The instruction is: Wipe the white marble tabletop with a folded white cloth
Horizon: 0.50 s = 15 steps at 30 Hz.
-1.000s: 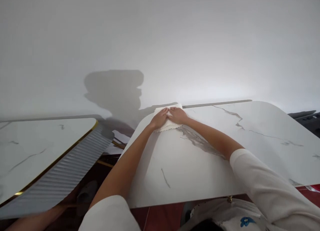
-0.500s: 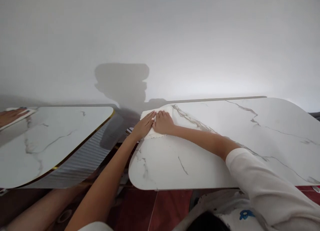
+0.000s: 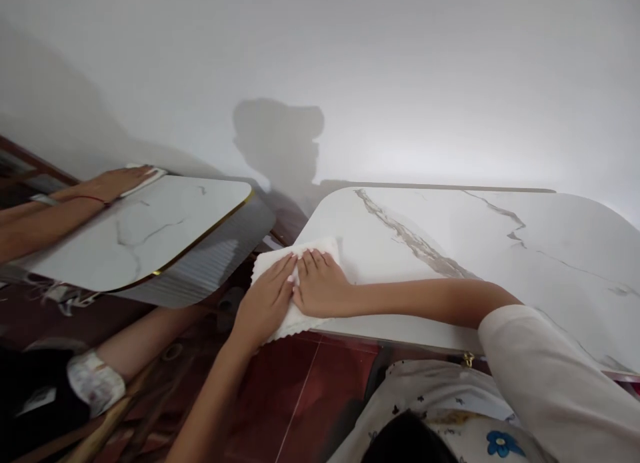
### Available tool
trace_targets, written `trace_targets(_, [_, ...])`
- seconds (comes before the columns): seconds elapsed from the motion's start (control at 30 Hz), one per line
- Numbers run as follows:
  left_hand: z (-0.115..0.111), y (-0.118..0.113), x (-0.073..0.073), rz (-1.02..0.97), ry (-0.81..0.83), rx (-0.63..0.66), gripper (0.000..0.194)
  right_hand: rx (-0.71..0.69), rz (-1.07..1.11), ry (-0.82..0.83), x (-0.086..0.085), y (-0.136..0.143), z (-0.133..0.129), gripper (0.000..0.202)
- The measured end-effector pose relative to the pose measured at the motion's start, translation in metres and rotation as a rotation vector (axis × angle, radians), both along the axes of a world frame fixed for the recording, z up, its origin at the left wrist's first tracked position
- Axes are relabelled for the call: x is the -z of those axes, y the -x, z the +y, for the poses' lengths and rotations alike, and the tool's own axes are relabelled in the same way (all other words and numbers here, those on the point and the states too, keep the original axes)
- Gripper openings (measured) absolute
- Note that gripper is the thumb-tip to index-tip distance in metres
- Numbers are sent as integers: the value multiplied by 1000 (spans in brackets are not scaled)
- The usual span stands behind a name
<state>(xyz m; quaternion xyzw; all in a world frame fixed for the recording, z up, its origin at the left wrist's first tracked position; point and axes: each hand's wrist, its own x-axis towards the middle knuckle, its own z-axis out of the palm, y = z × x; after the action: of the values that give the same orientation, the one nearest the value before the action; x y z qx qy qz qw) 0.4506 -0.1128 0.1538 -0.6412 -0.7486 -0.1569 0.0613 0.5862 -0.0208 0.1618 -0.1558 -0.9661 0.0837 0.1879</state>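
Note:
A white cloth [image 3: 327, 245] with a scalloped edge lies over the left end of a white marble-patterned tabletop [image 3: 500, 263], partly overhanging its rounded near corner. My left hand [image 3: 267, 301] rests flat on the cloth's left part, its fingers stretched out and pointing away from me. Beside it, my right hand [image 3: 323, 284] presses flat on the cloth with its fingers extended. The thumb side of the left hand meets the right hand near the middle of the cloth. Both palms are hidden from view.
To the left stands a second marble-patterned table [image 3: 165, 216] with gold trim and a ribbed grey side. Another person's hand [image 3: 127, 177] lies on a white cloth [image 3: 155, 176] at its far edge. A pale wall [image 3: 425, 83] rises behind both tables. Red tiles [image 3: 295, 396] cover the floor.
Both my hands have slid the cloth toward me, from near the tabletop's far left corner to its near left corner. The view has shifted, and more of the other person's arms shows.

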Motion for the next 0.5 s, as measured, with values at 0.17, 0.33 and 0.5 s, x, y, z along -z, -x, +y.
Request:
trace_targets(0.17, [8,-33,3,52,42,-9,56,-34,1,-18,4,-35,11,58])
trace_targets(0.33, [51,-35,5,31,72,33,56,26,-17,-5,10,-40,46,56])
trace_targets(0.5, [97,-18,8,25,42,34,52,30,-4,9,12,-21,87,55])
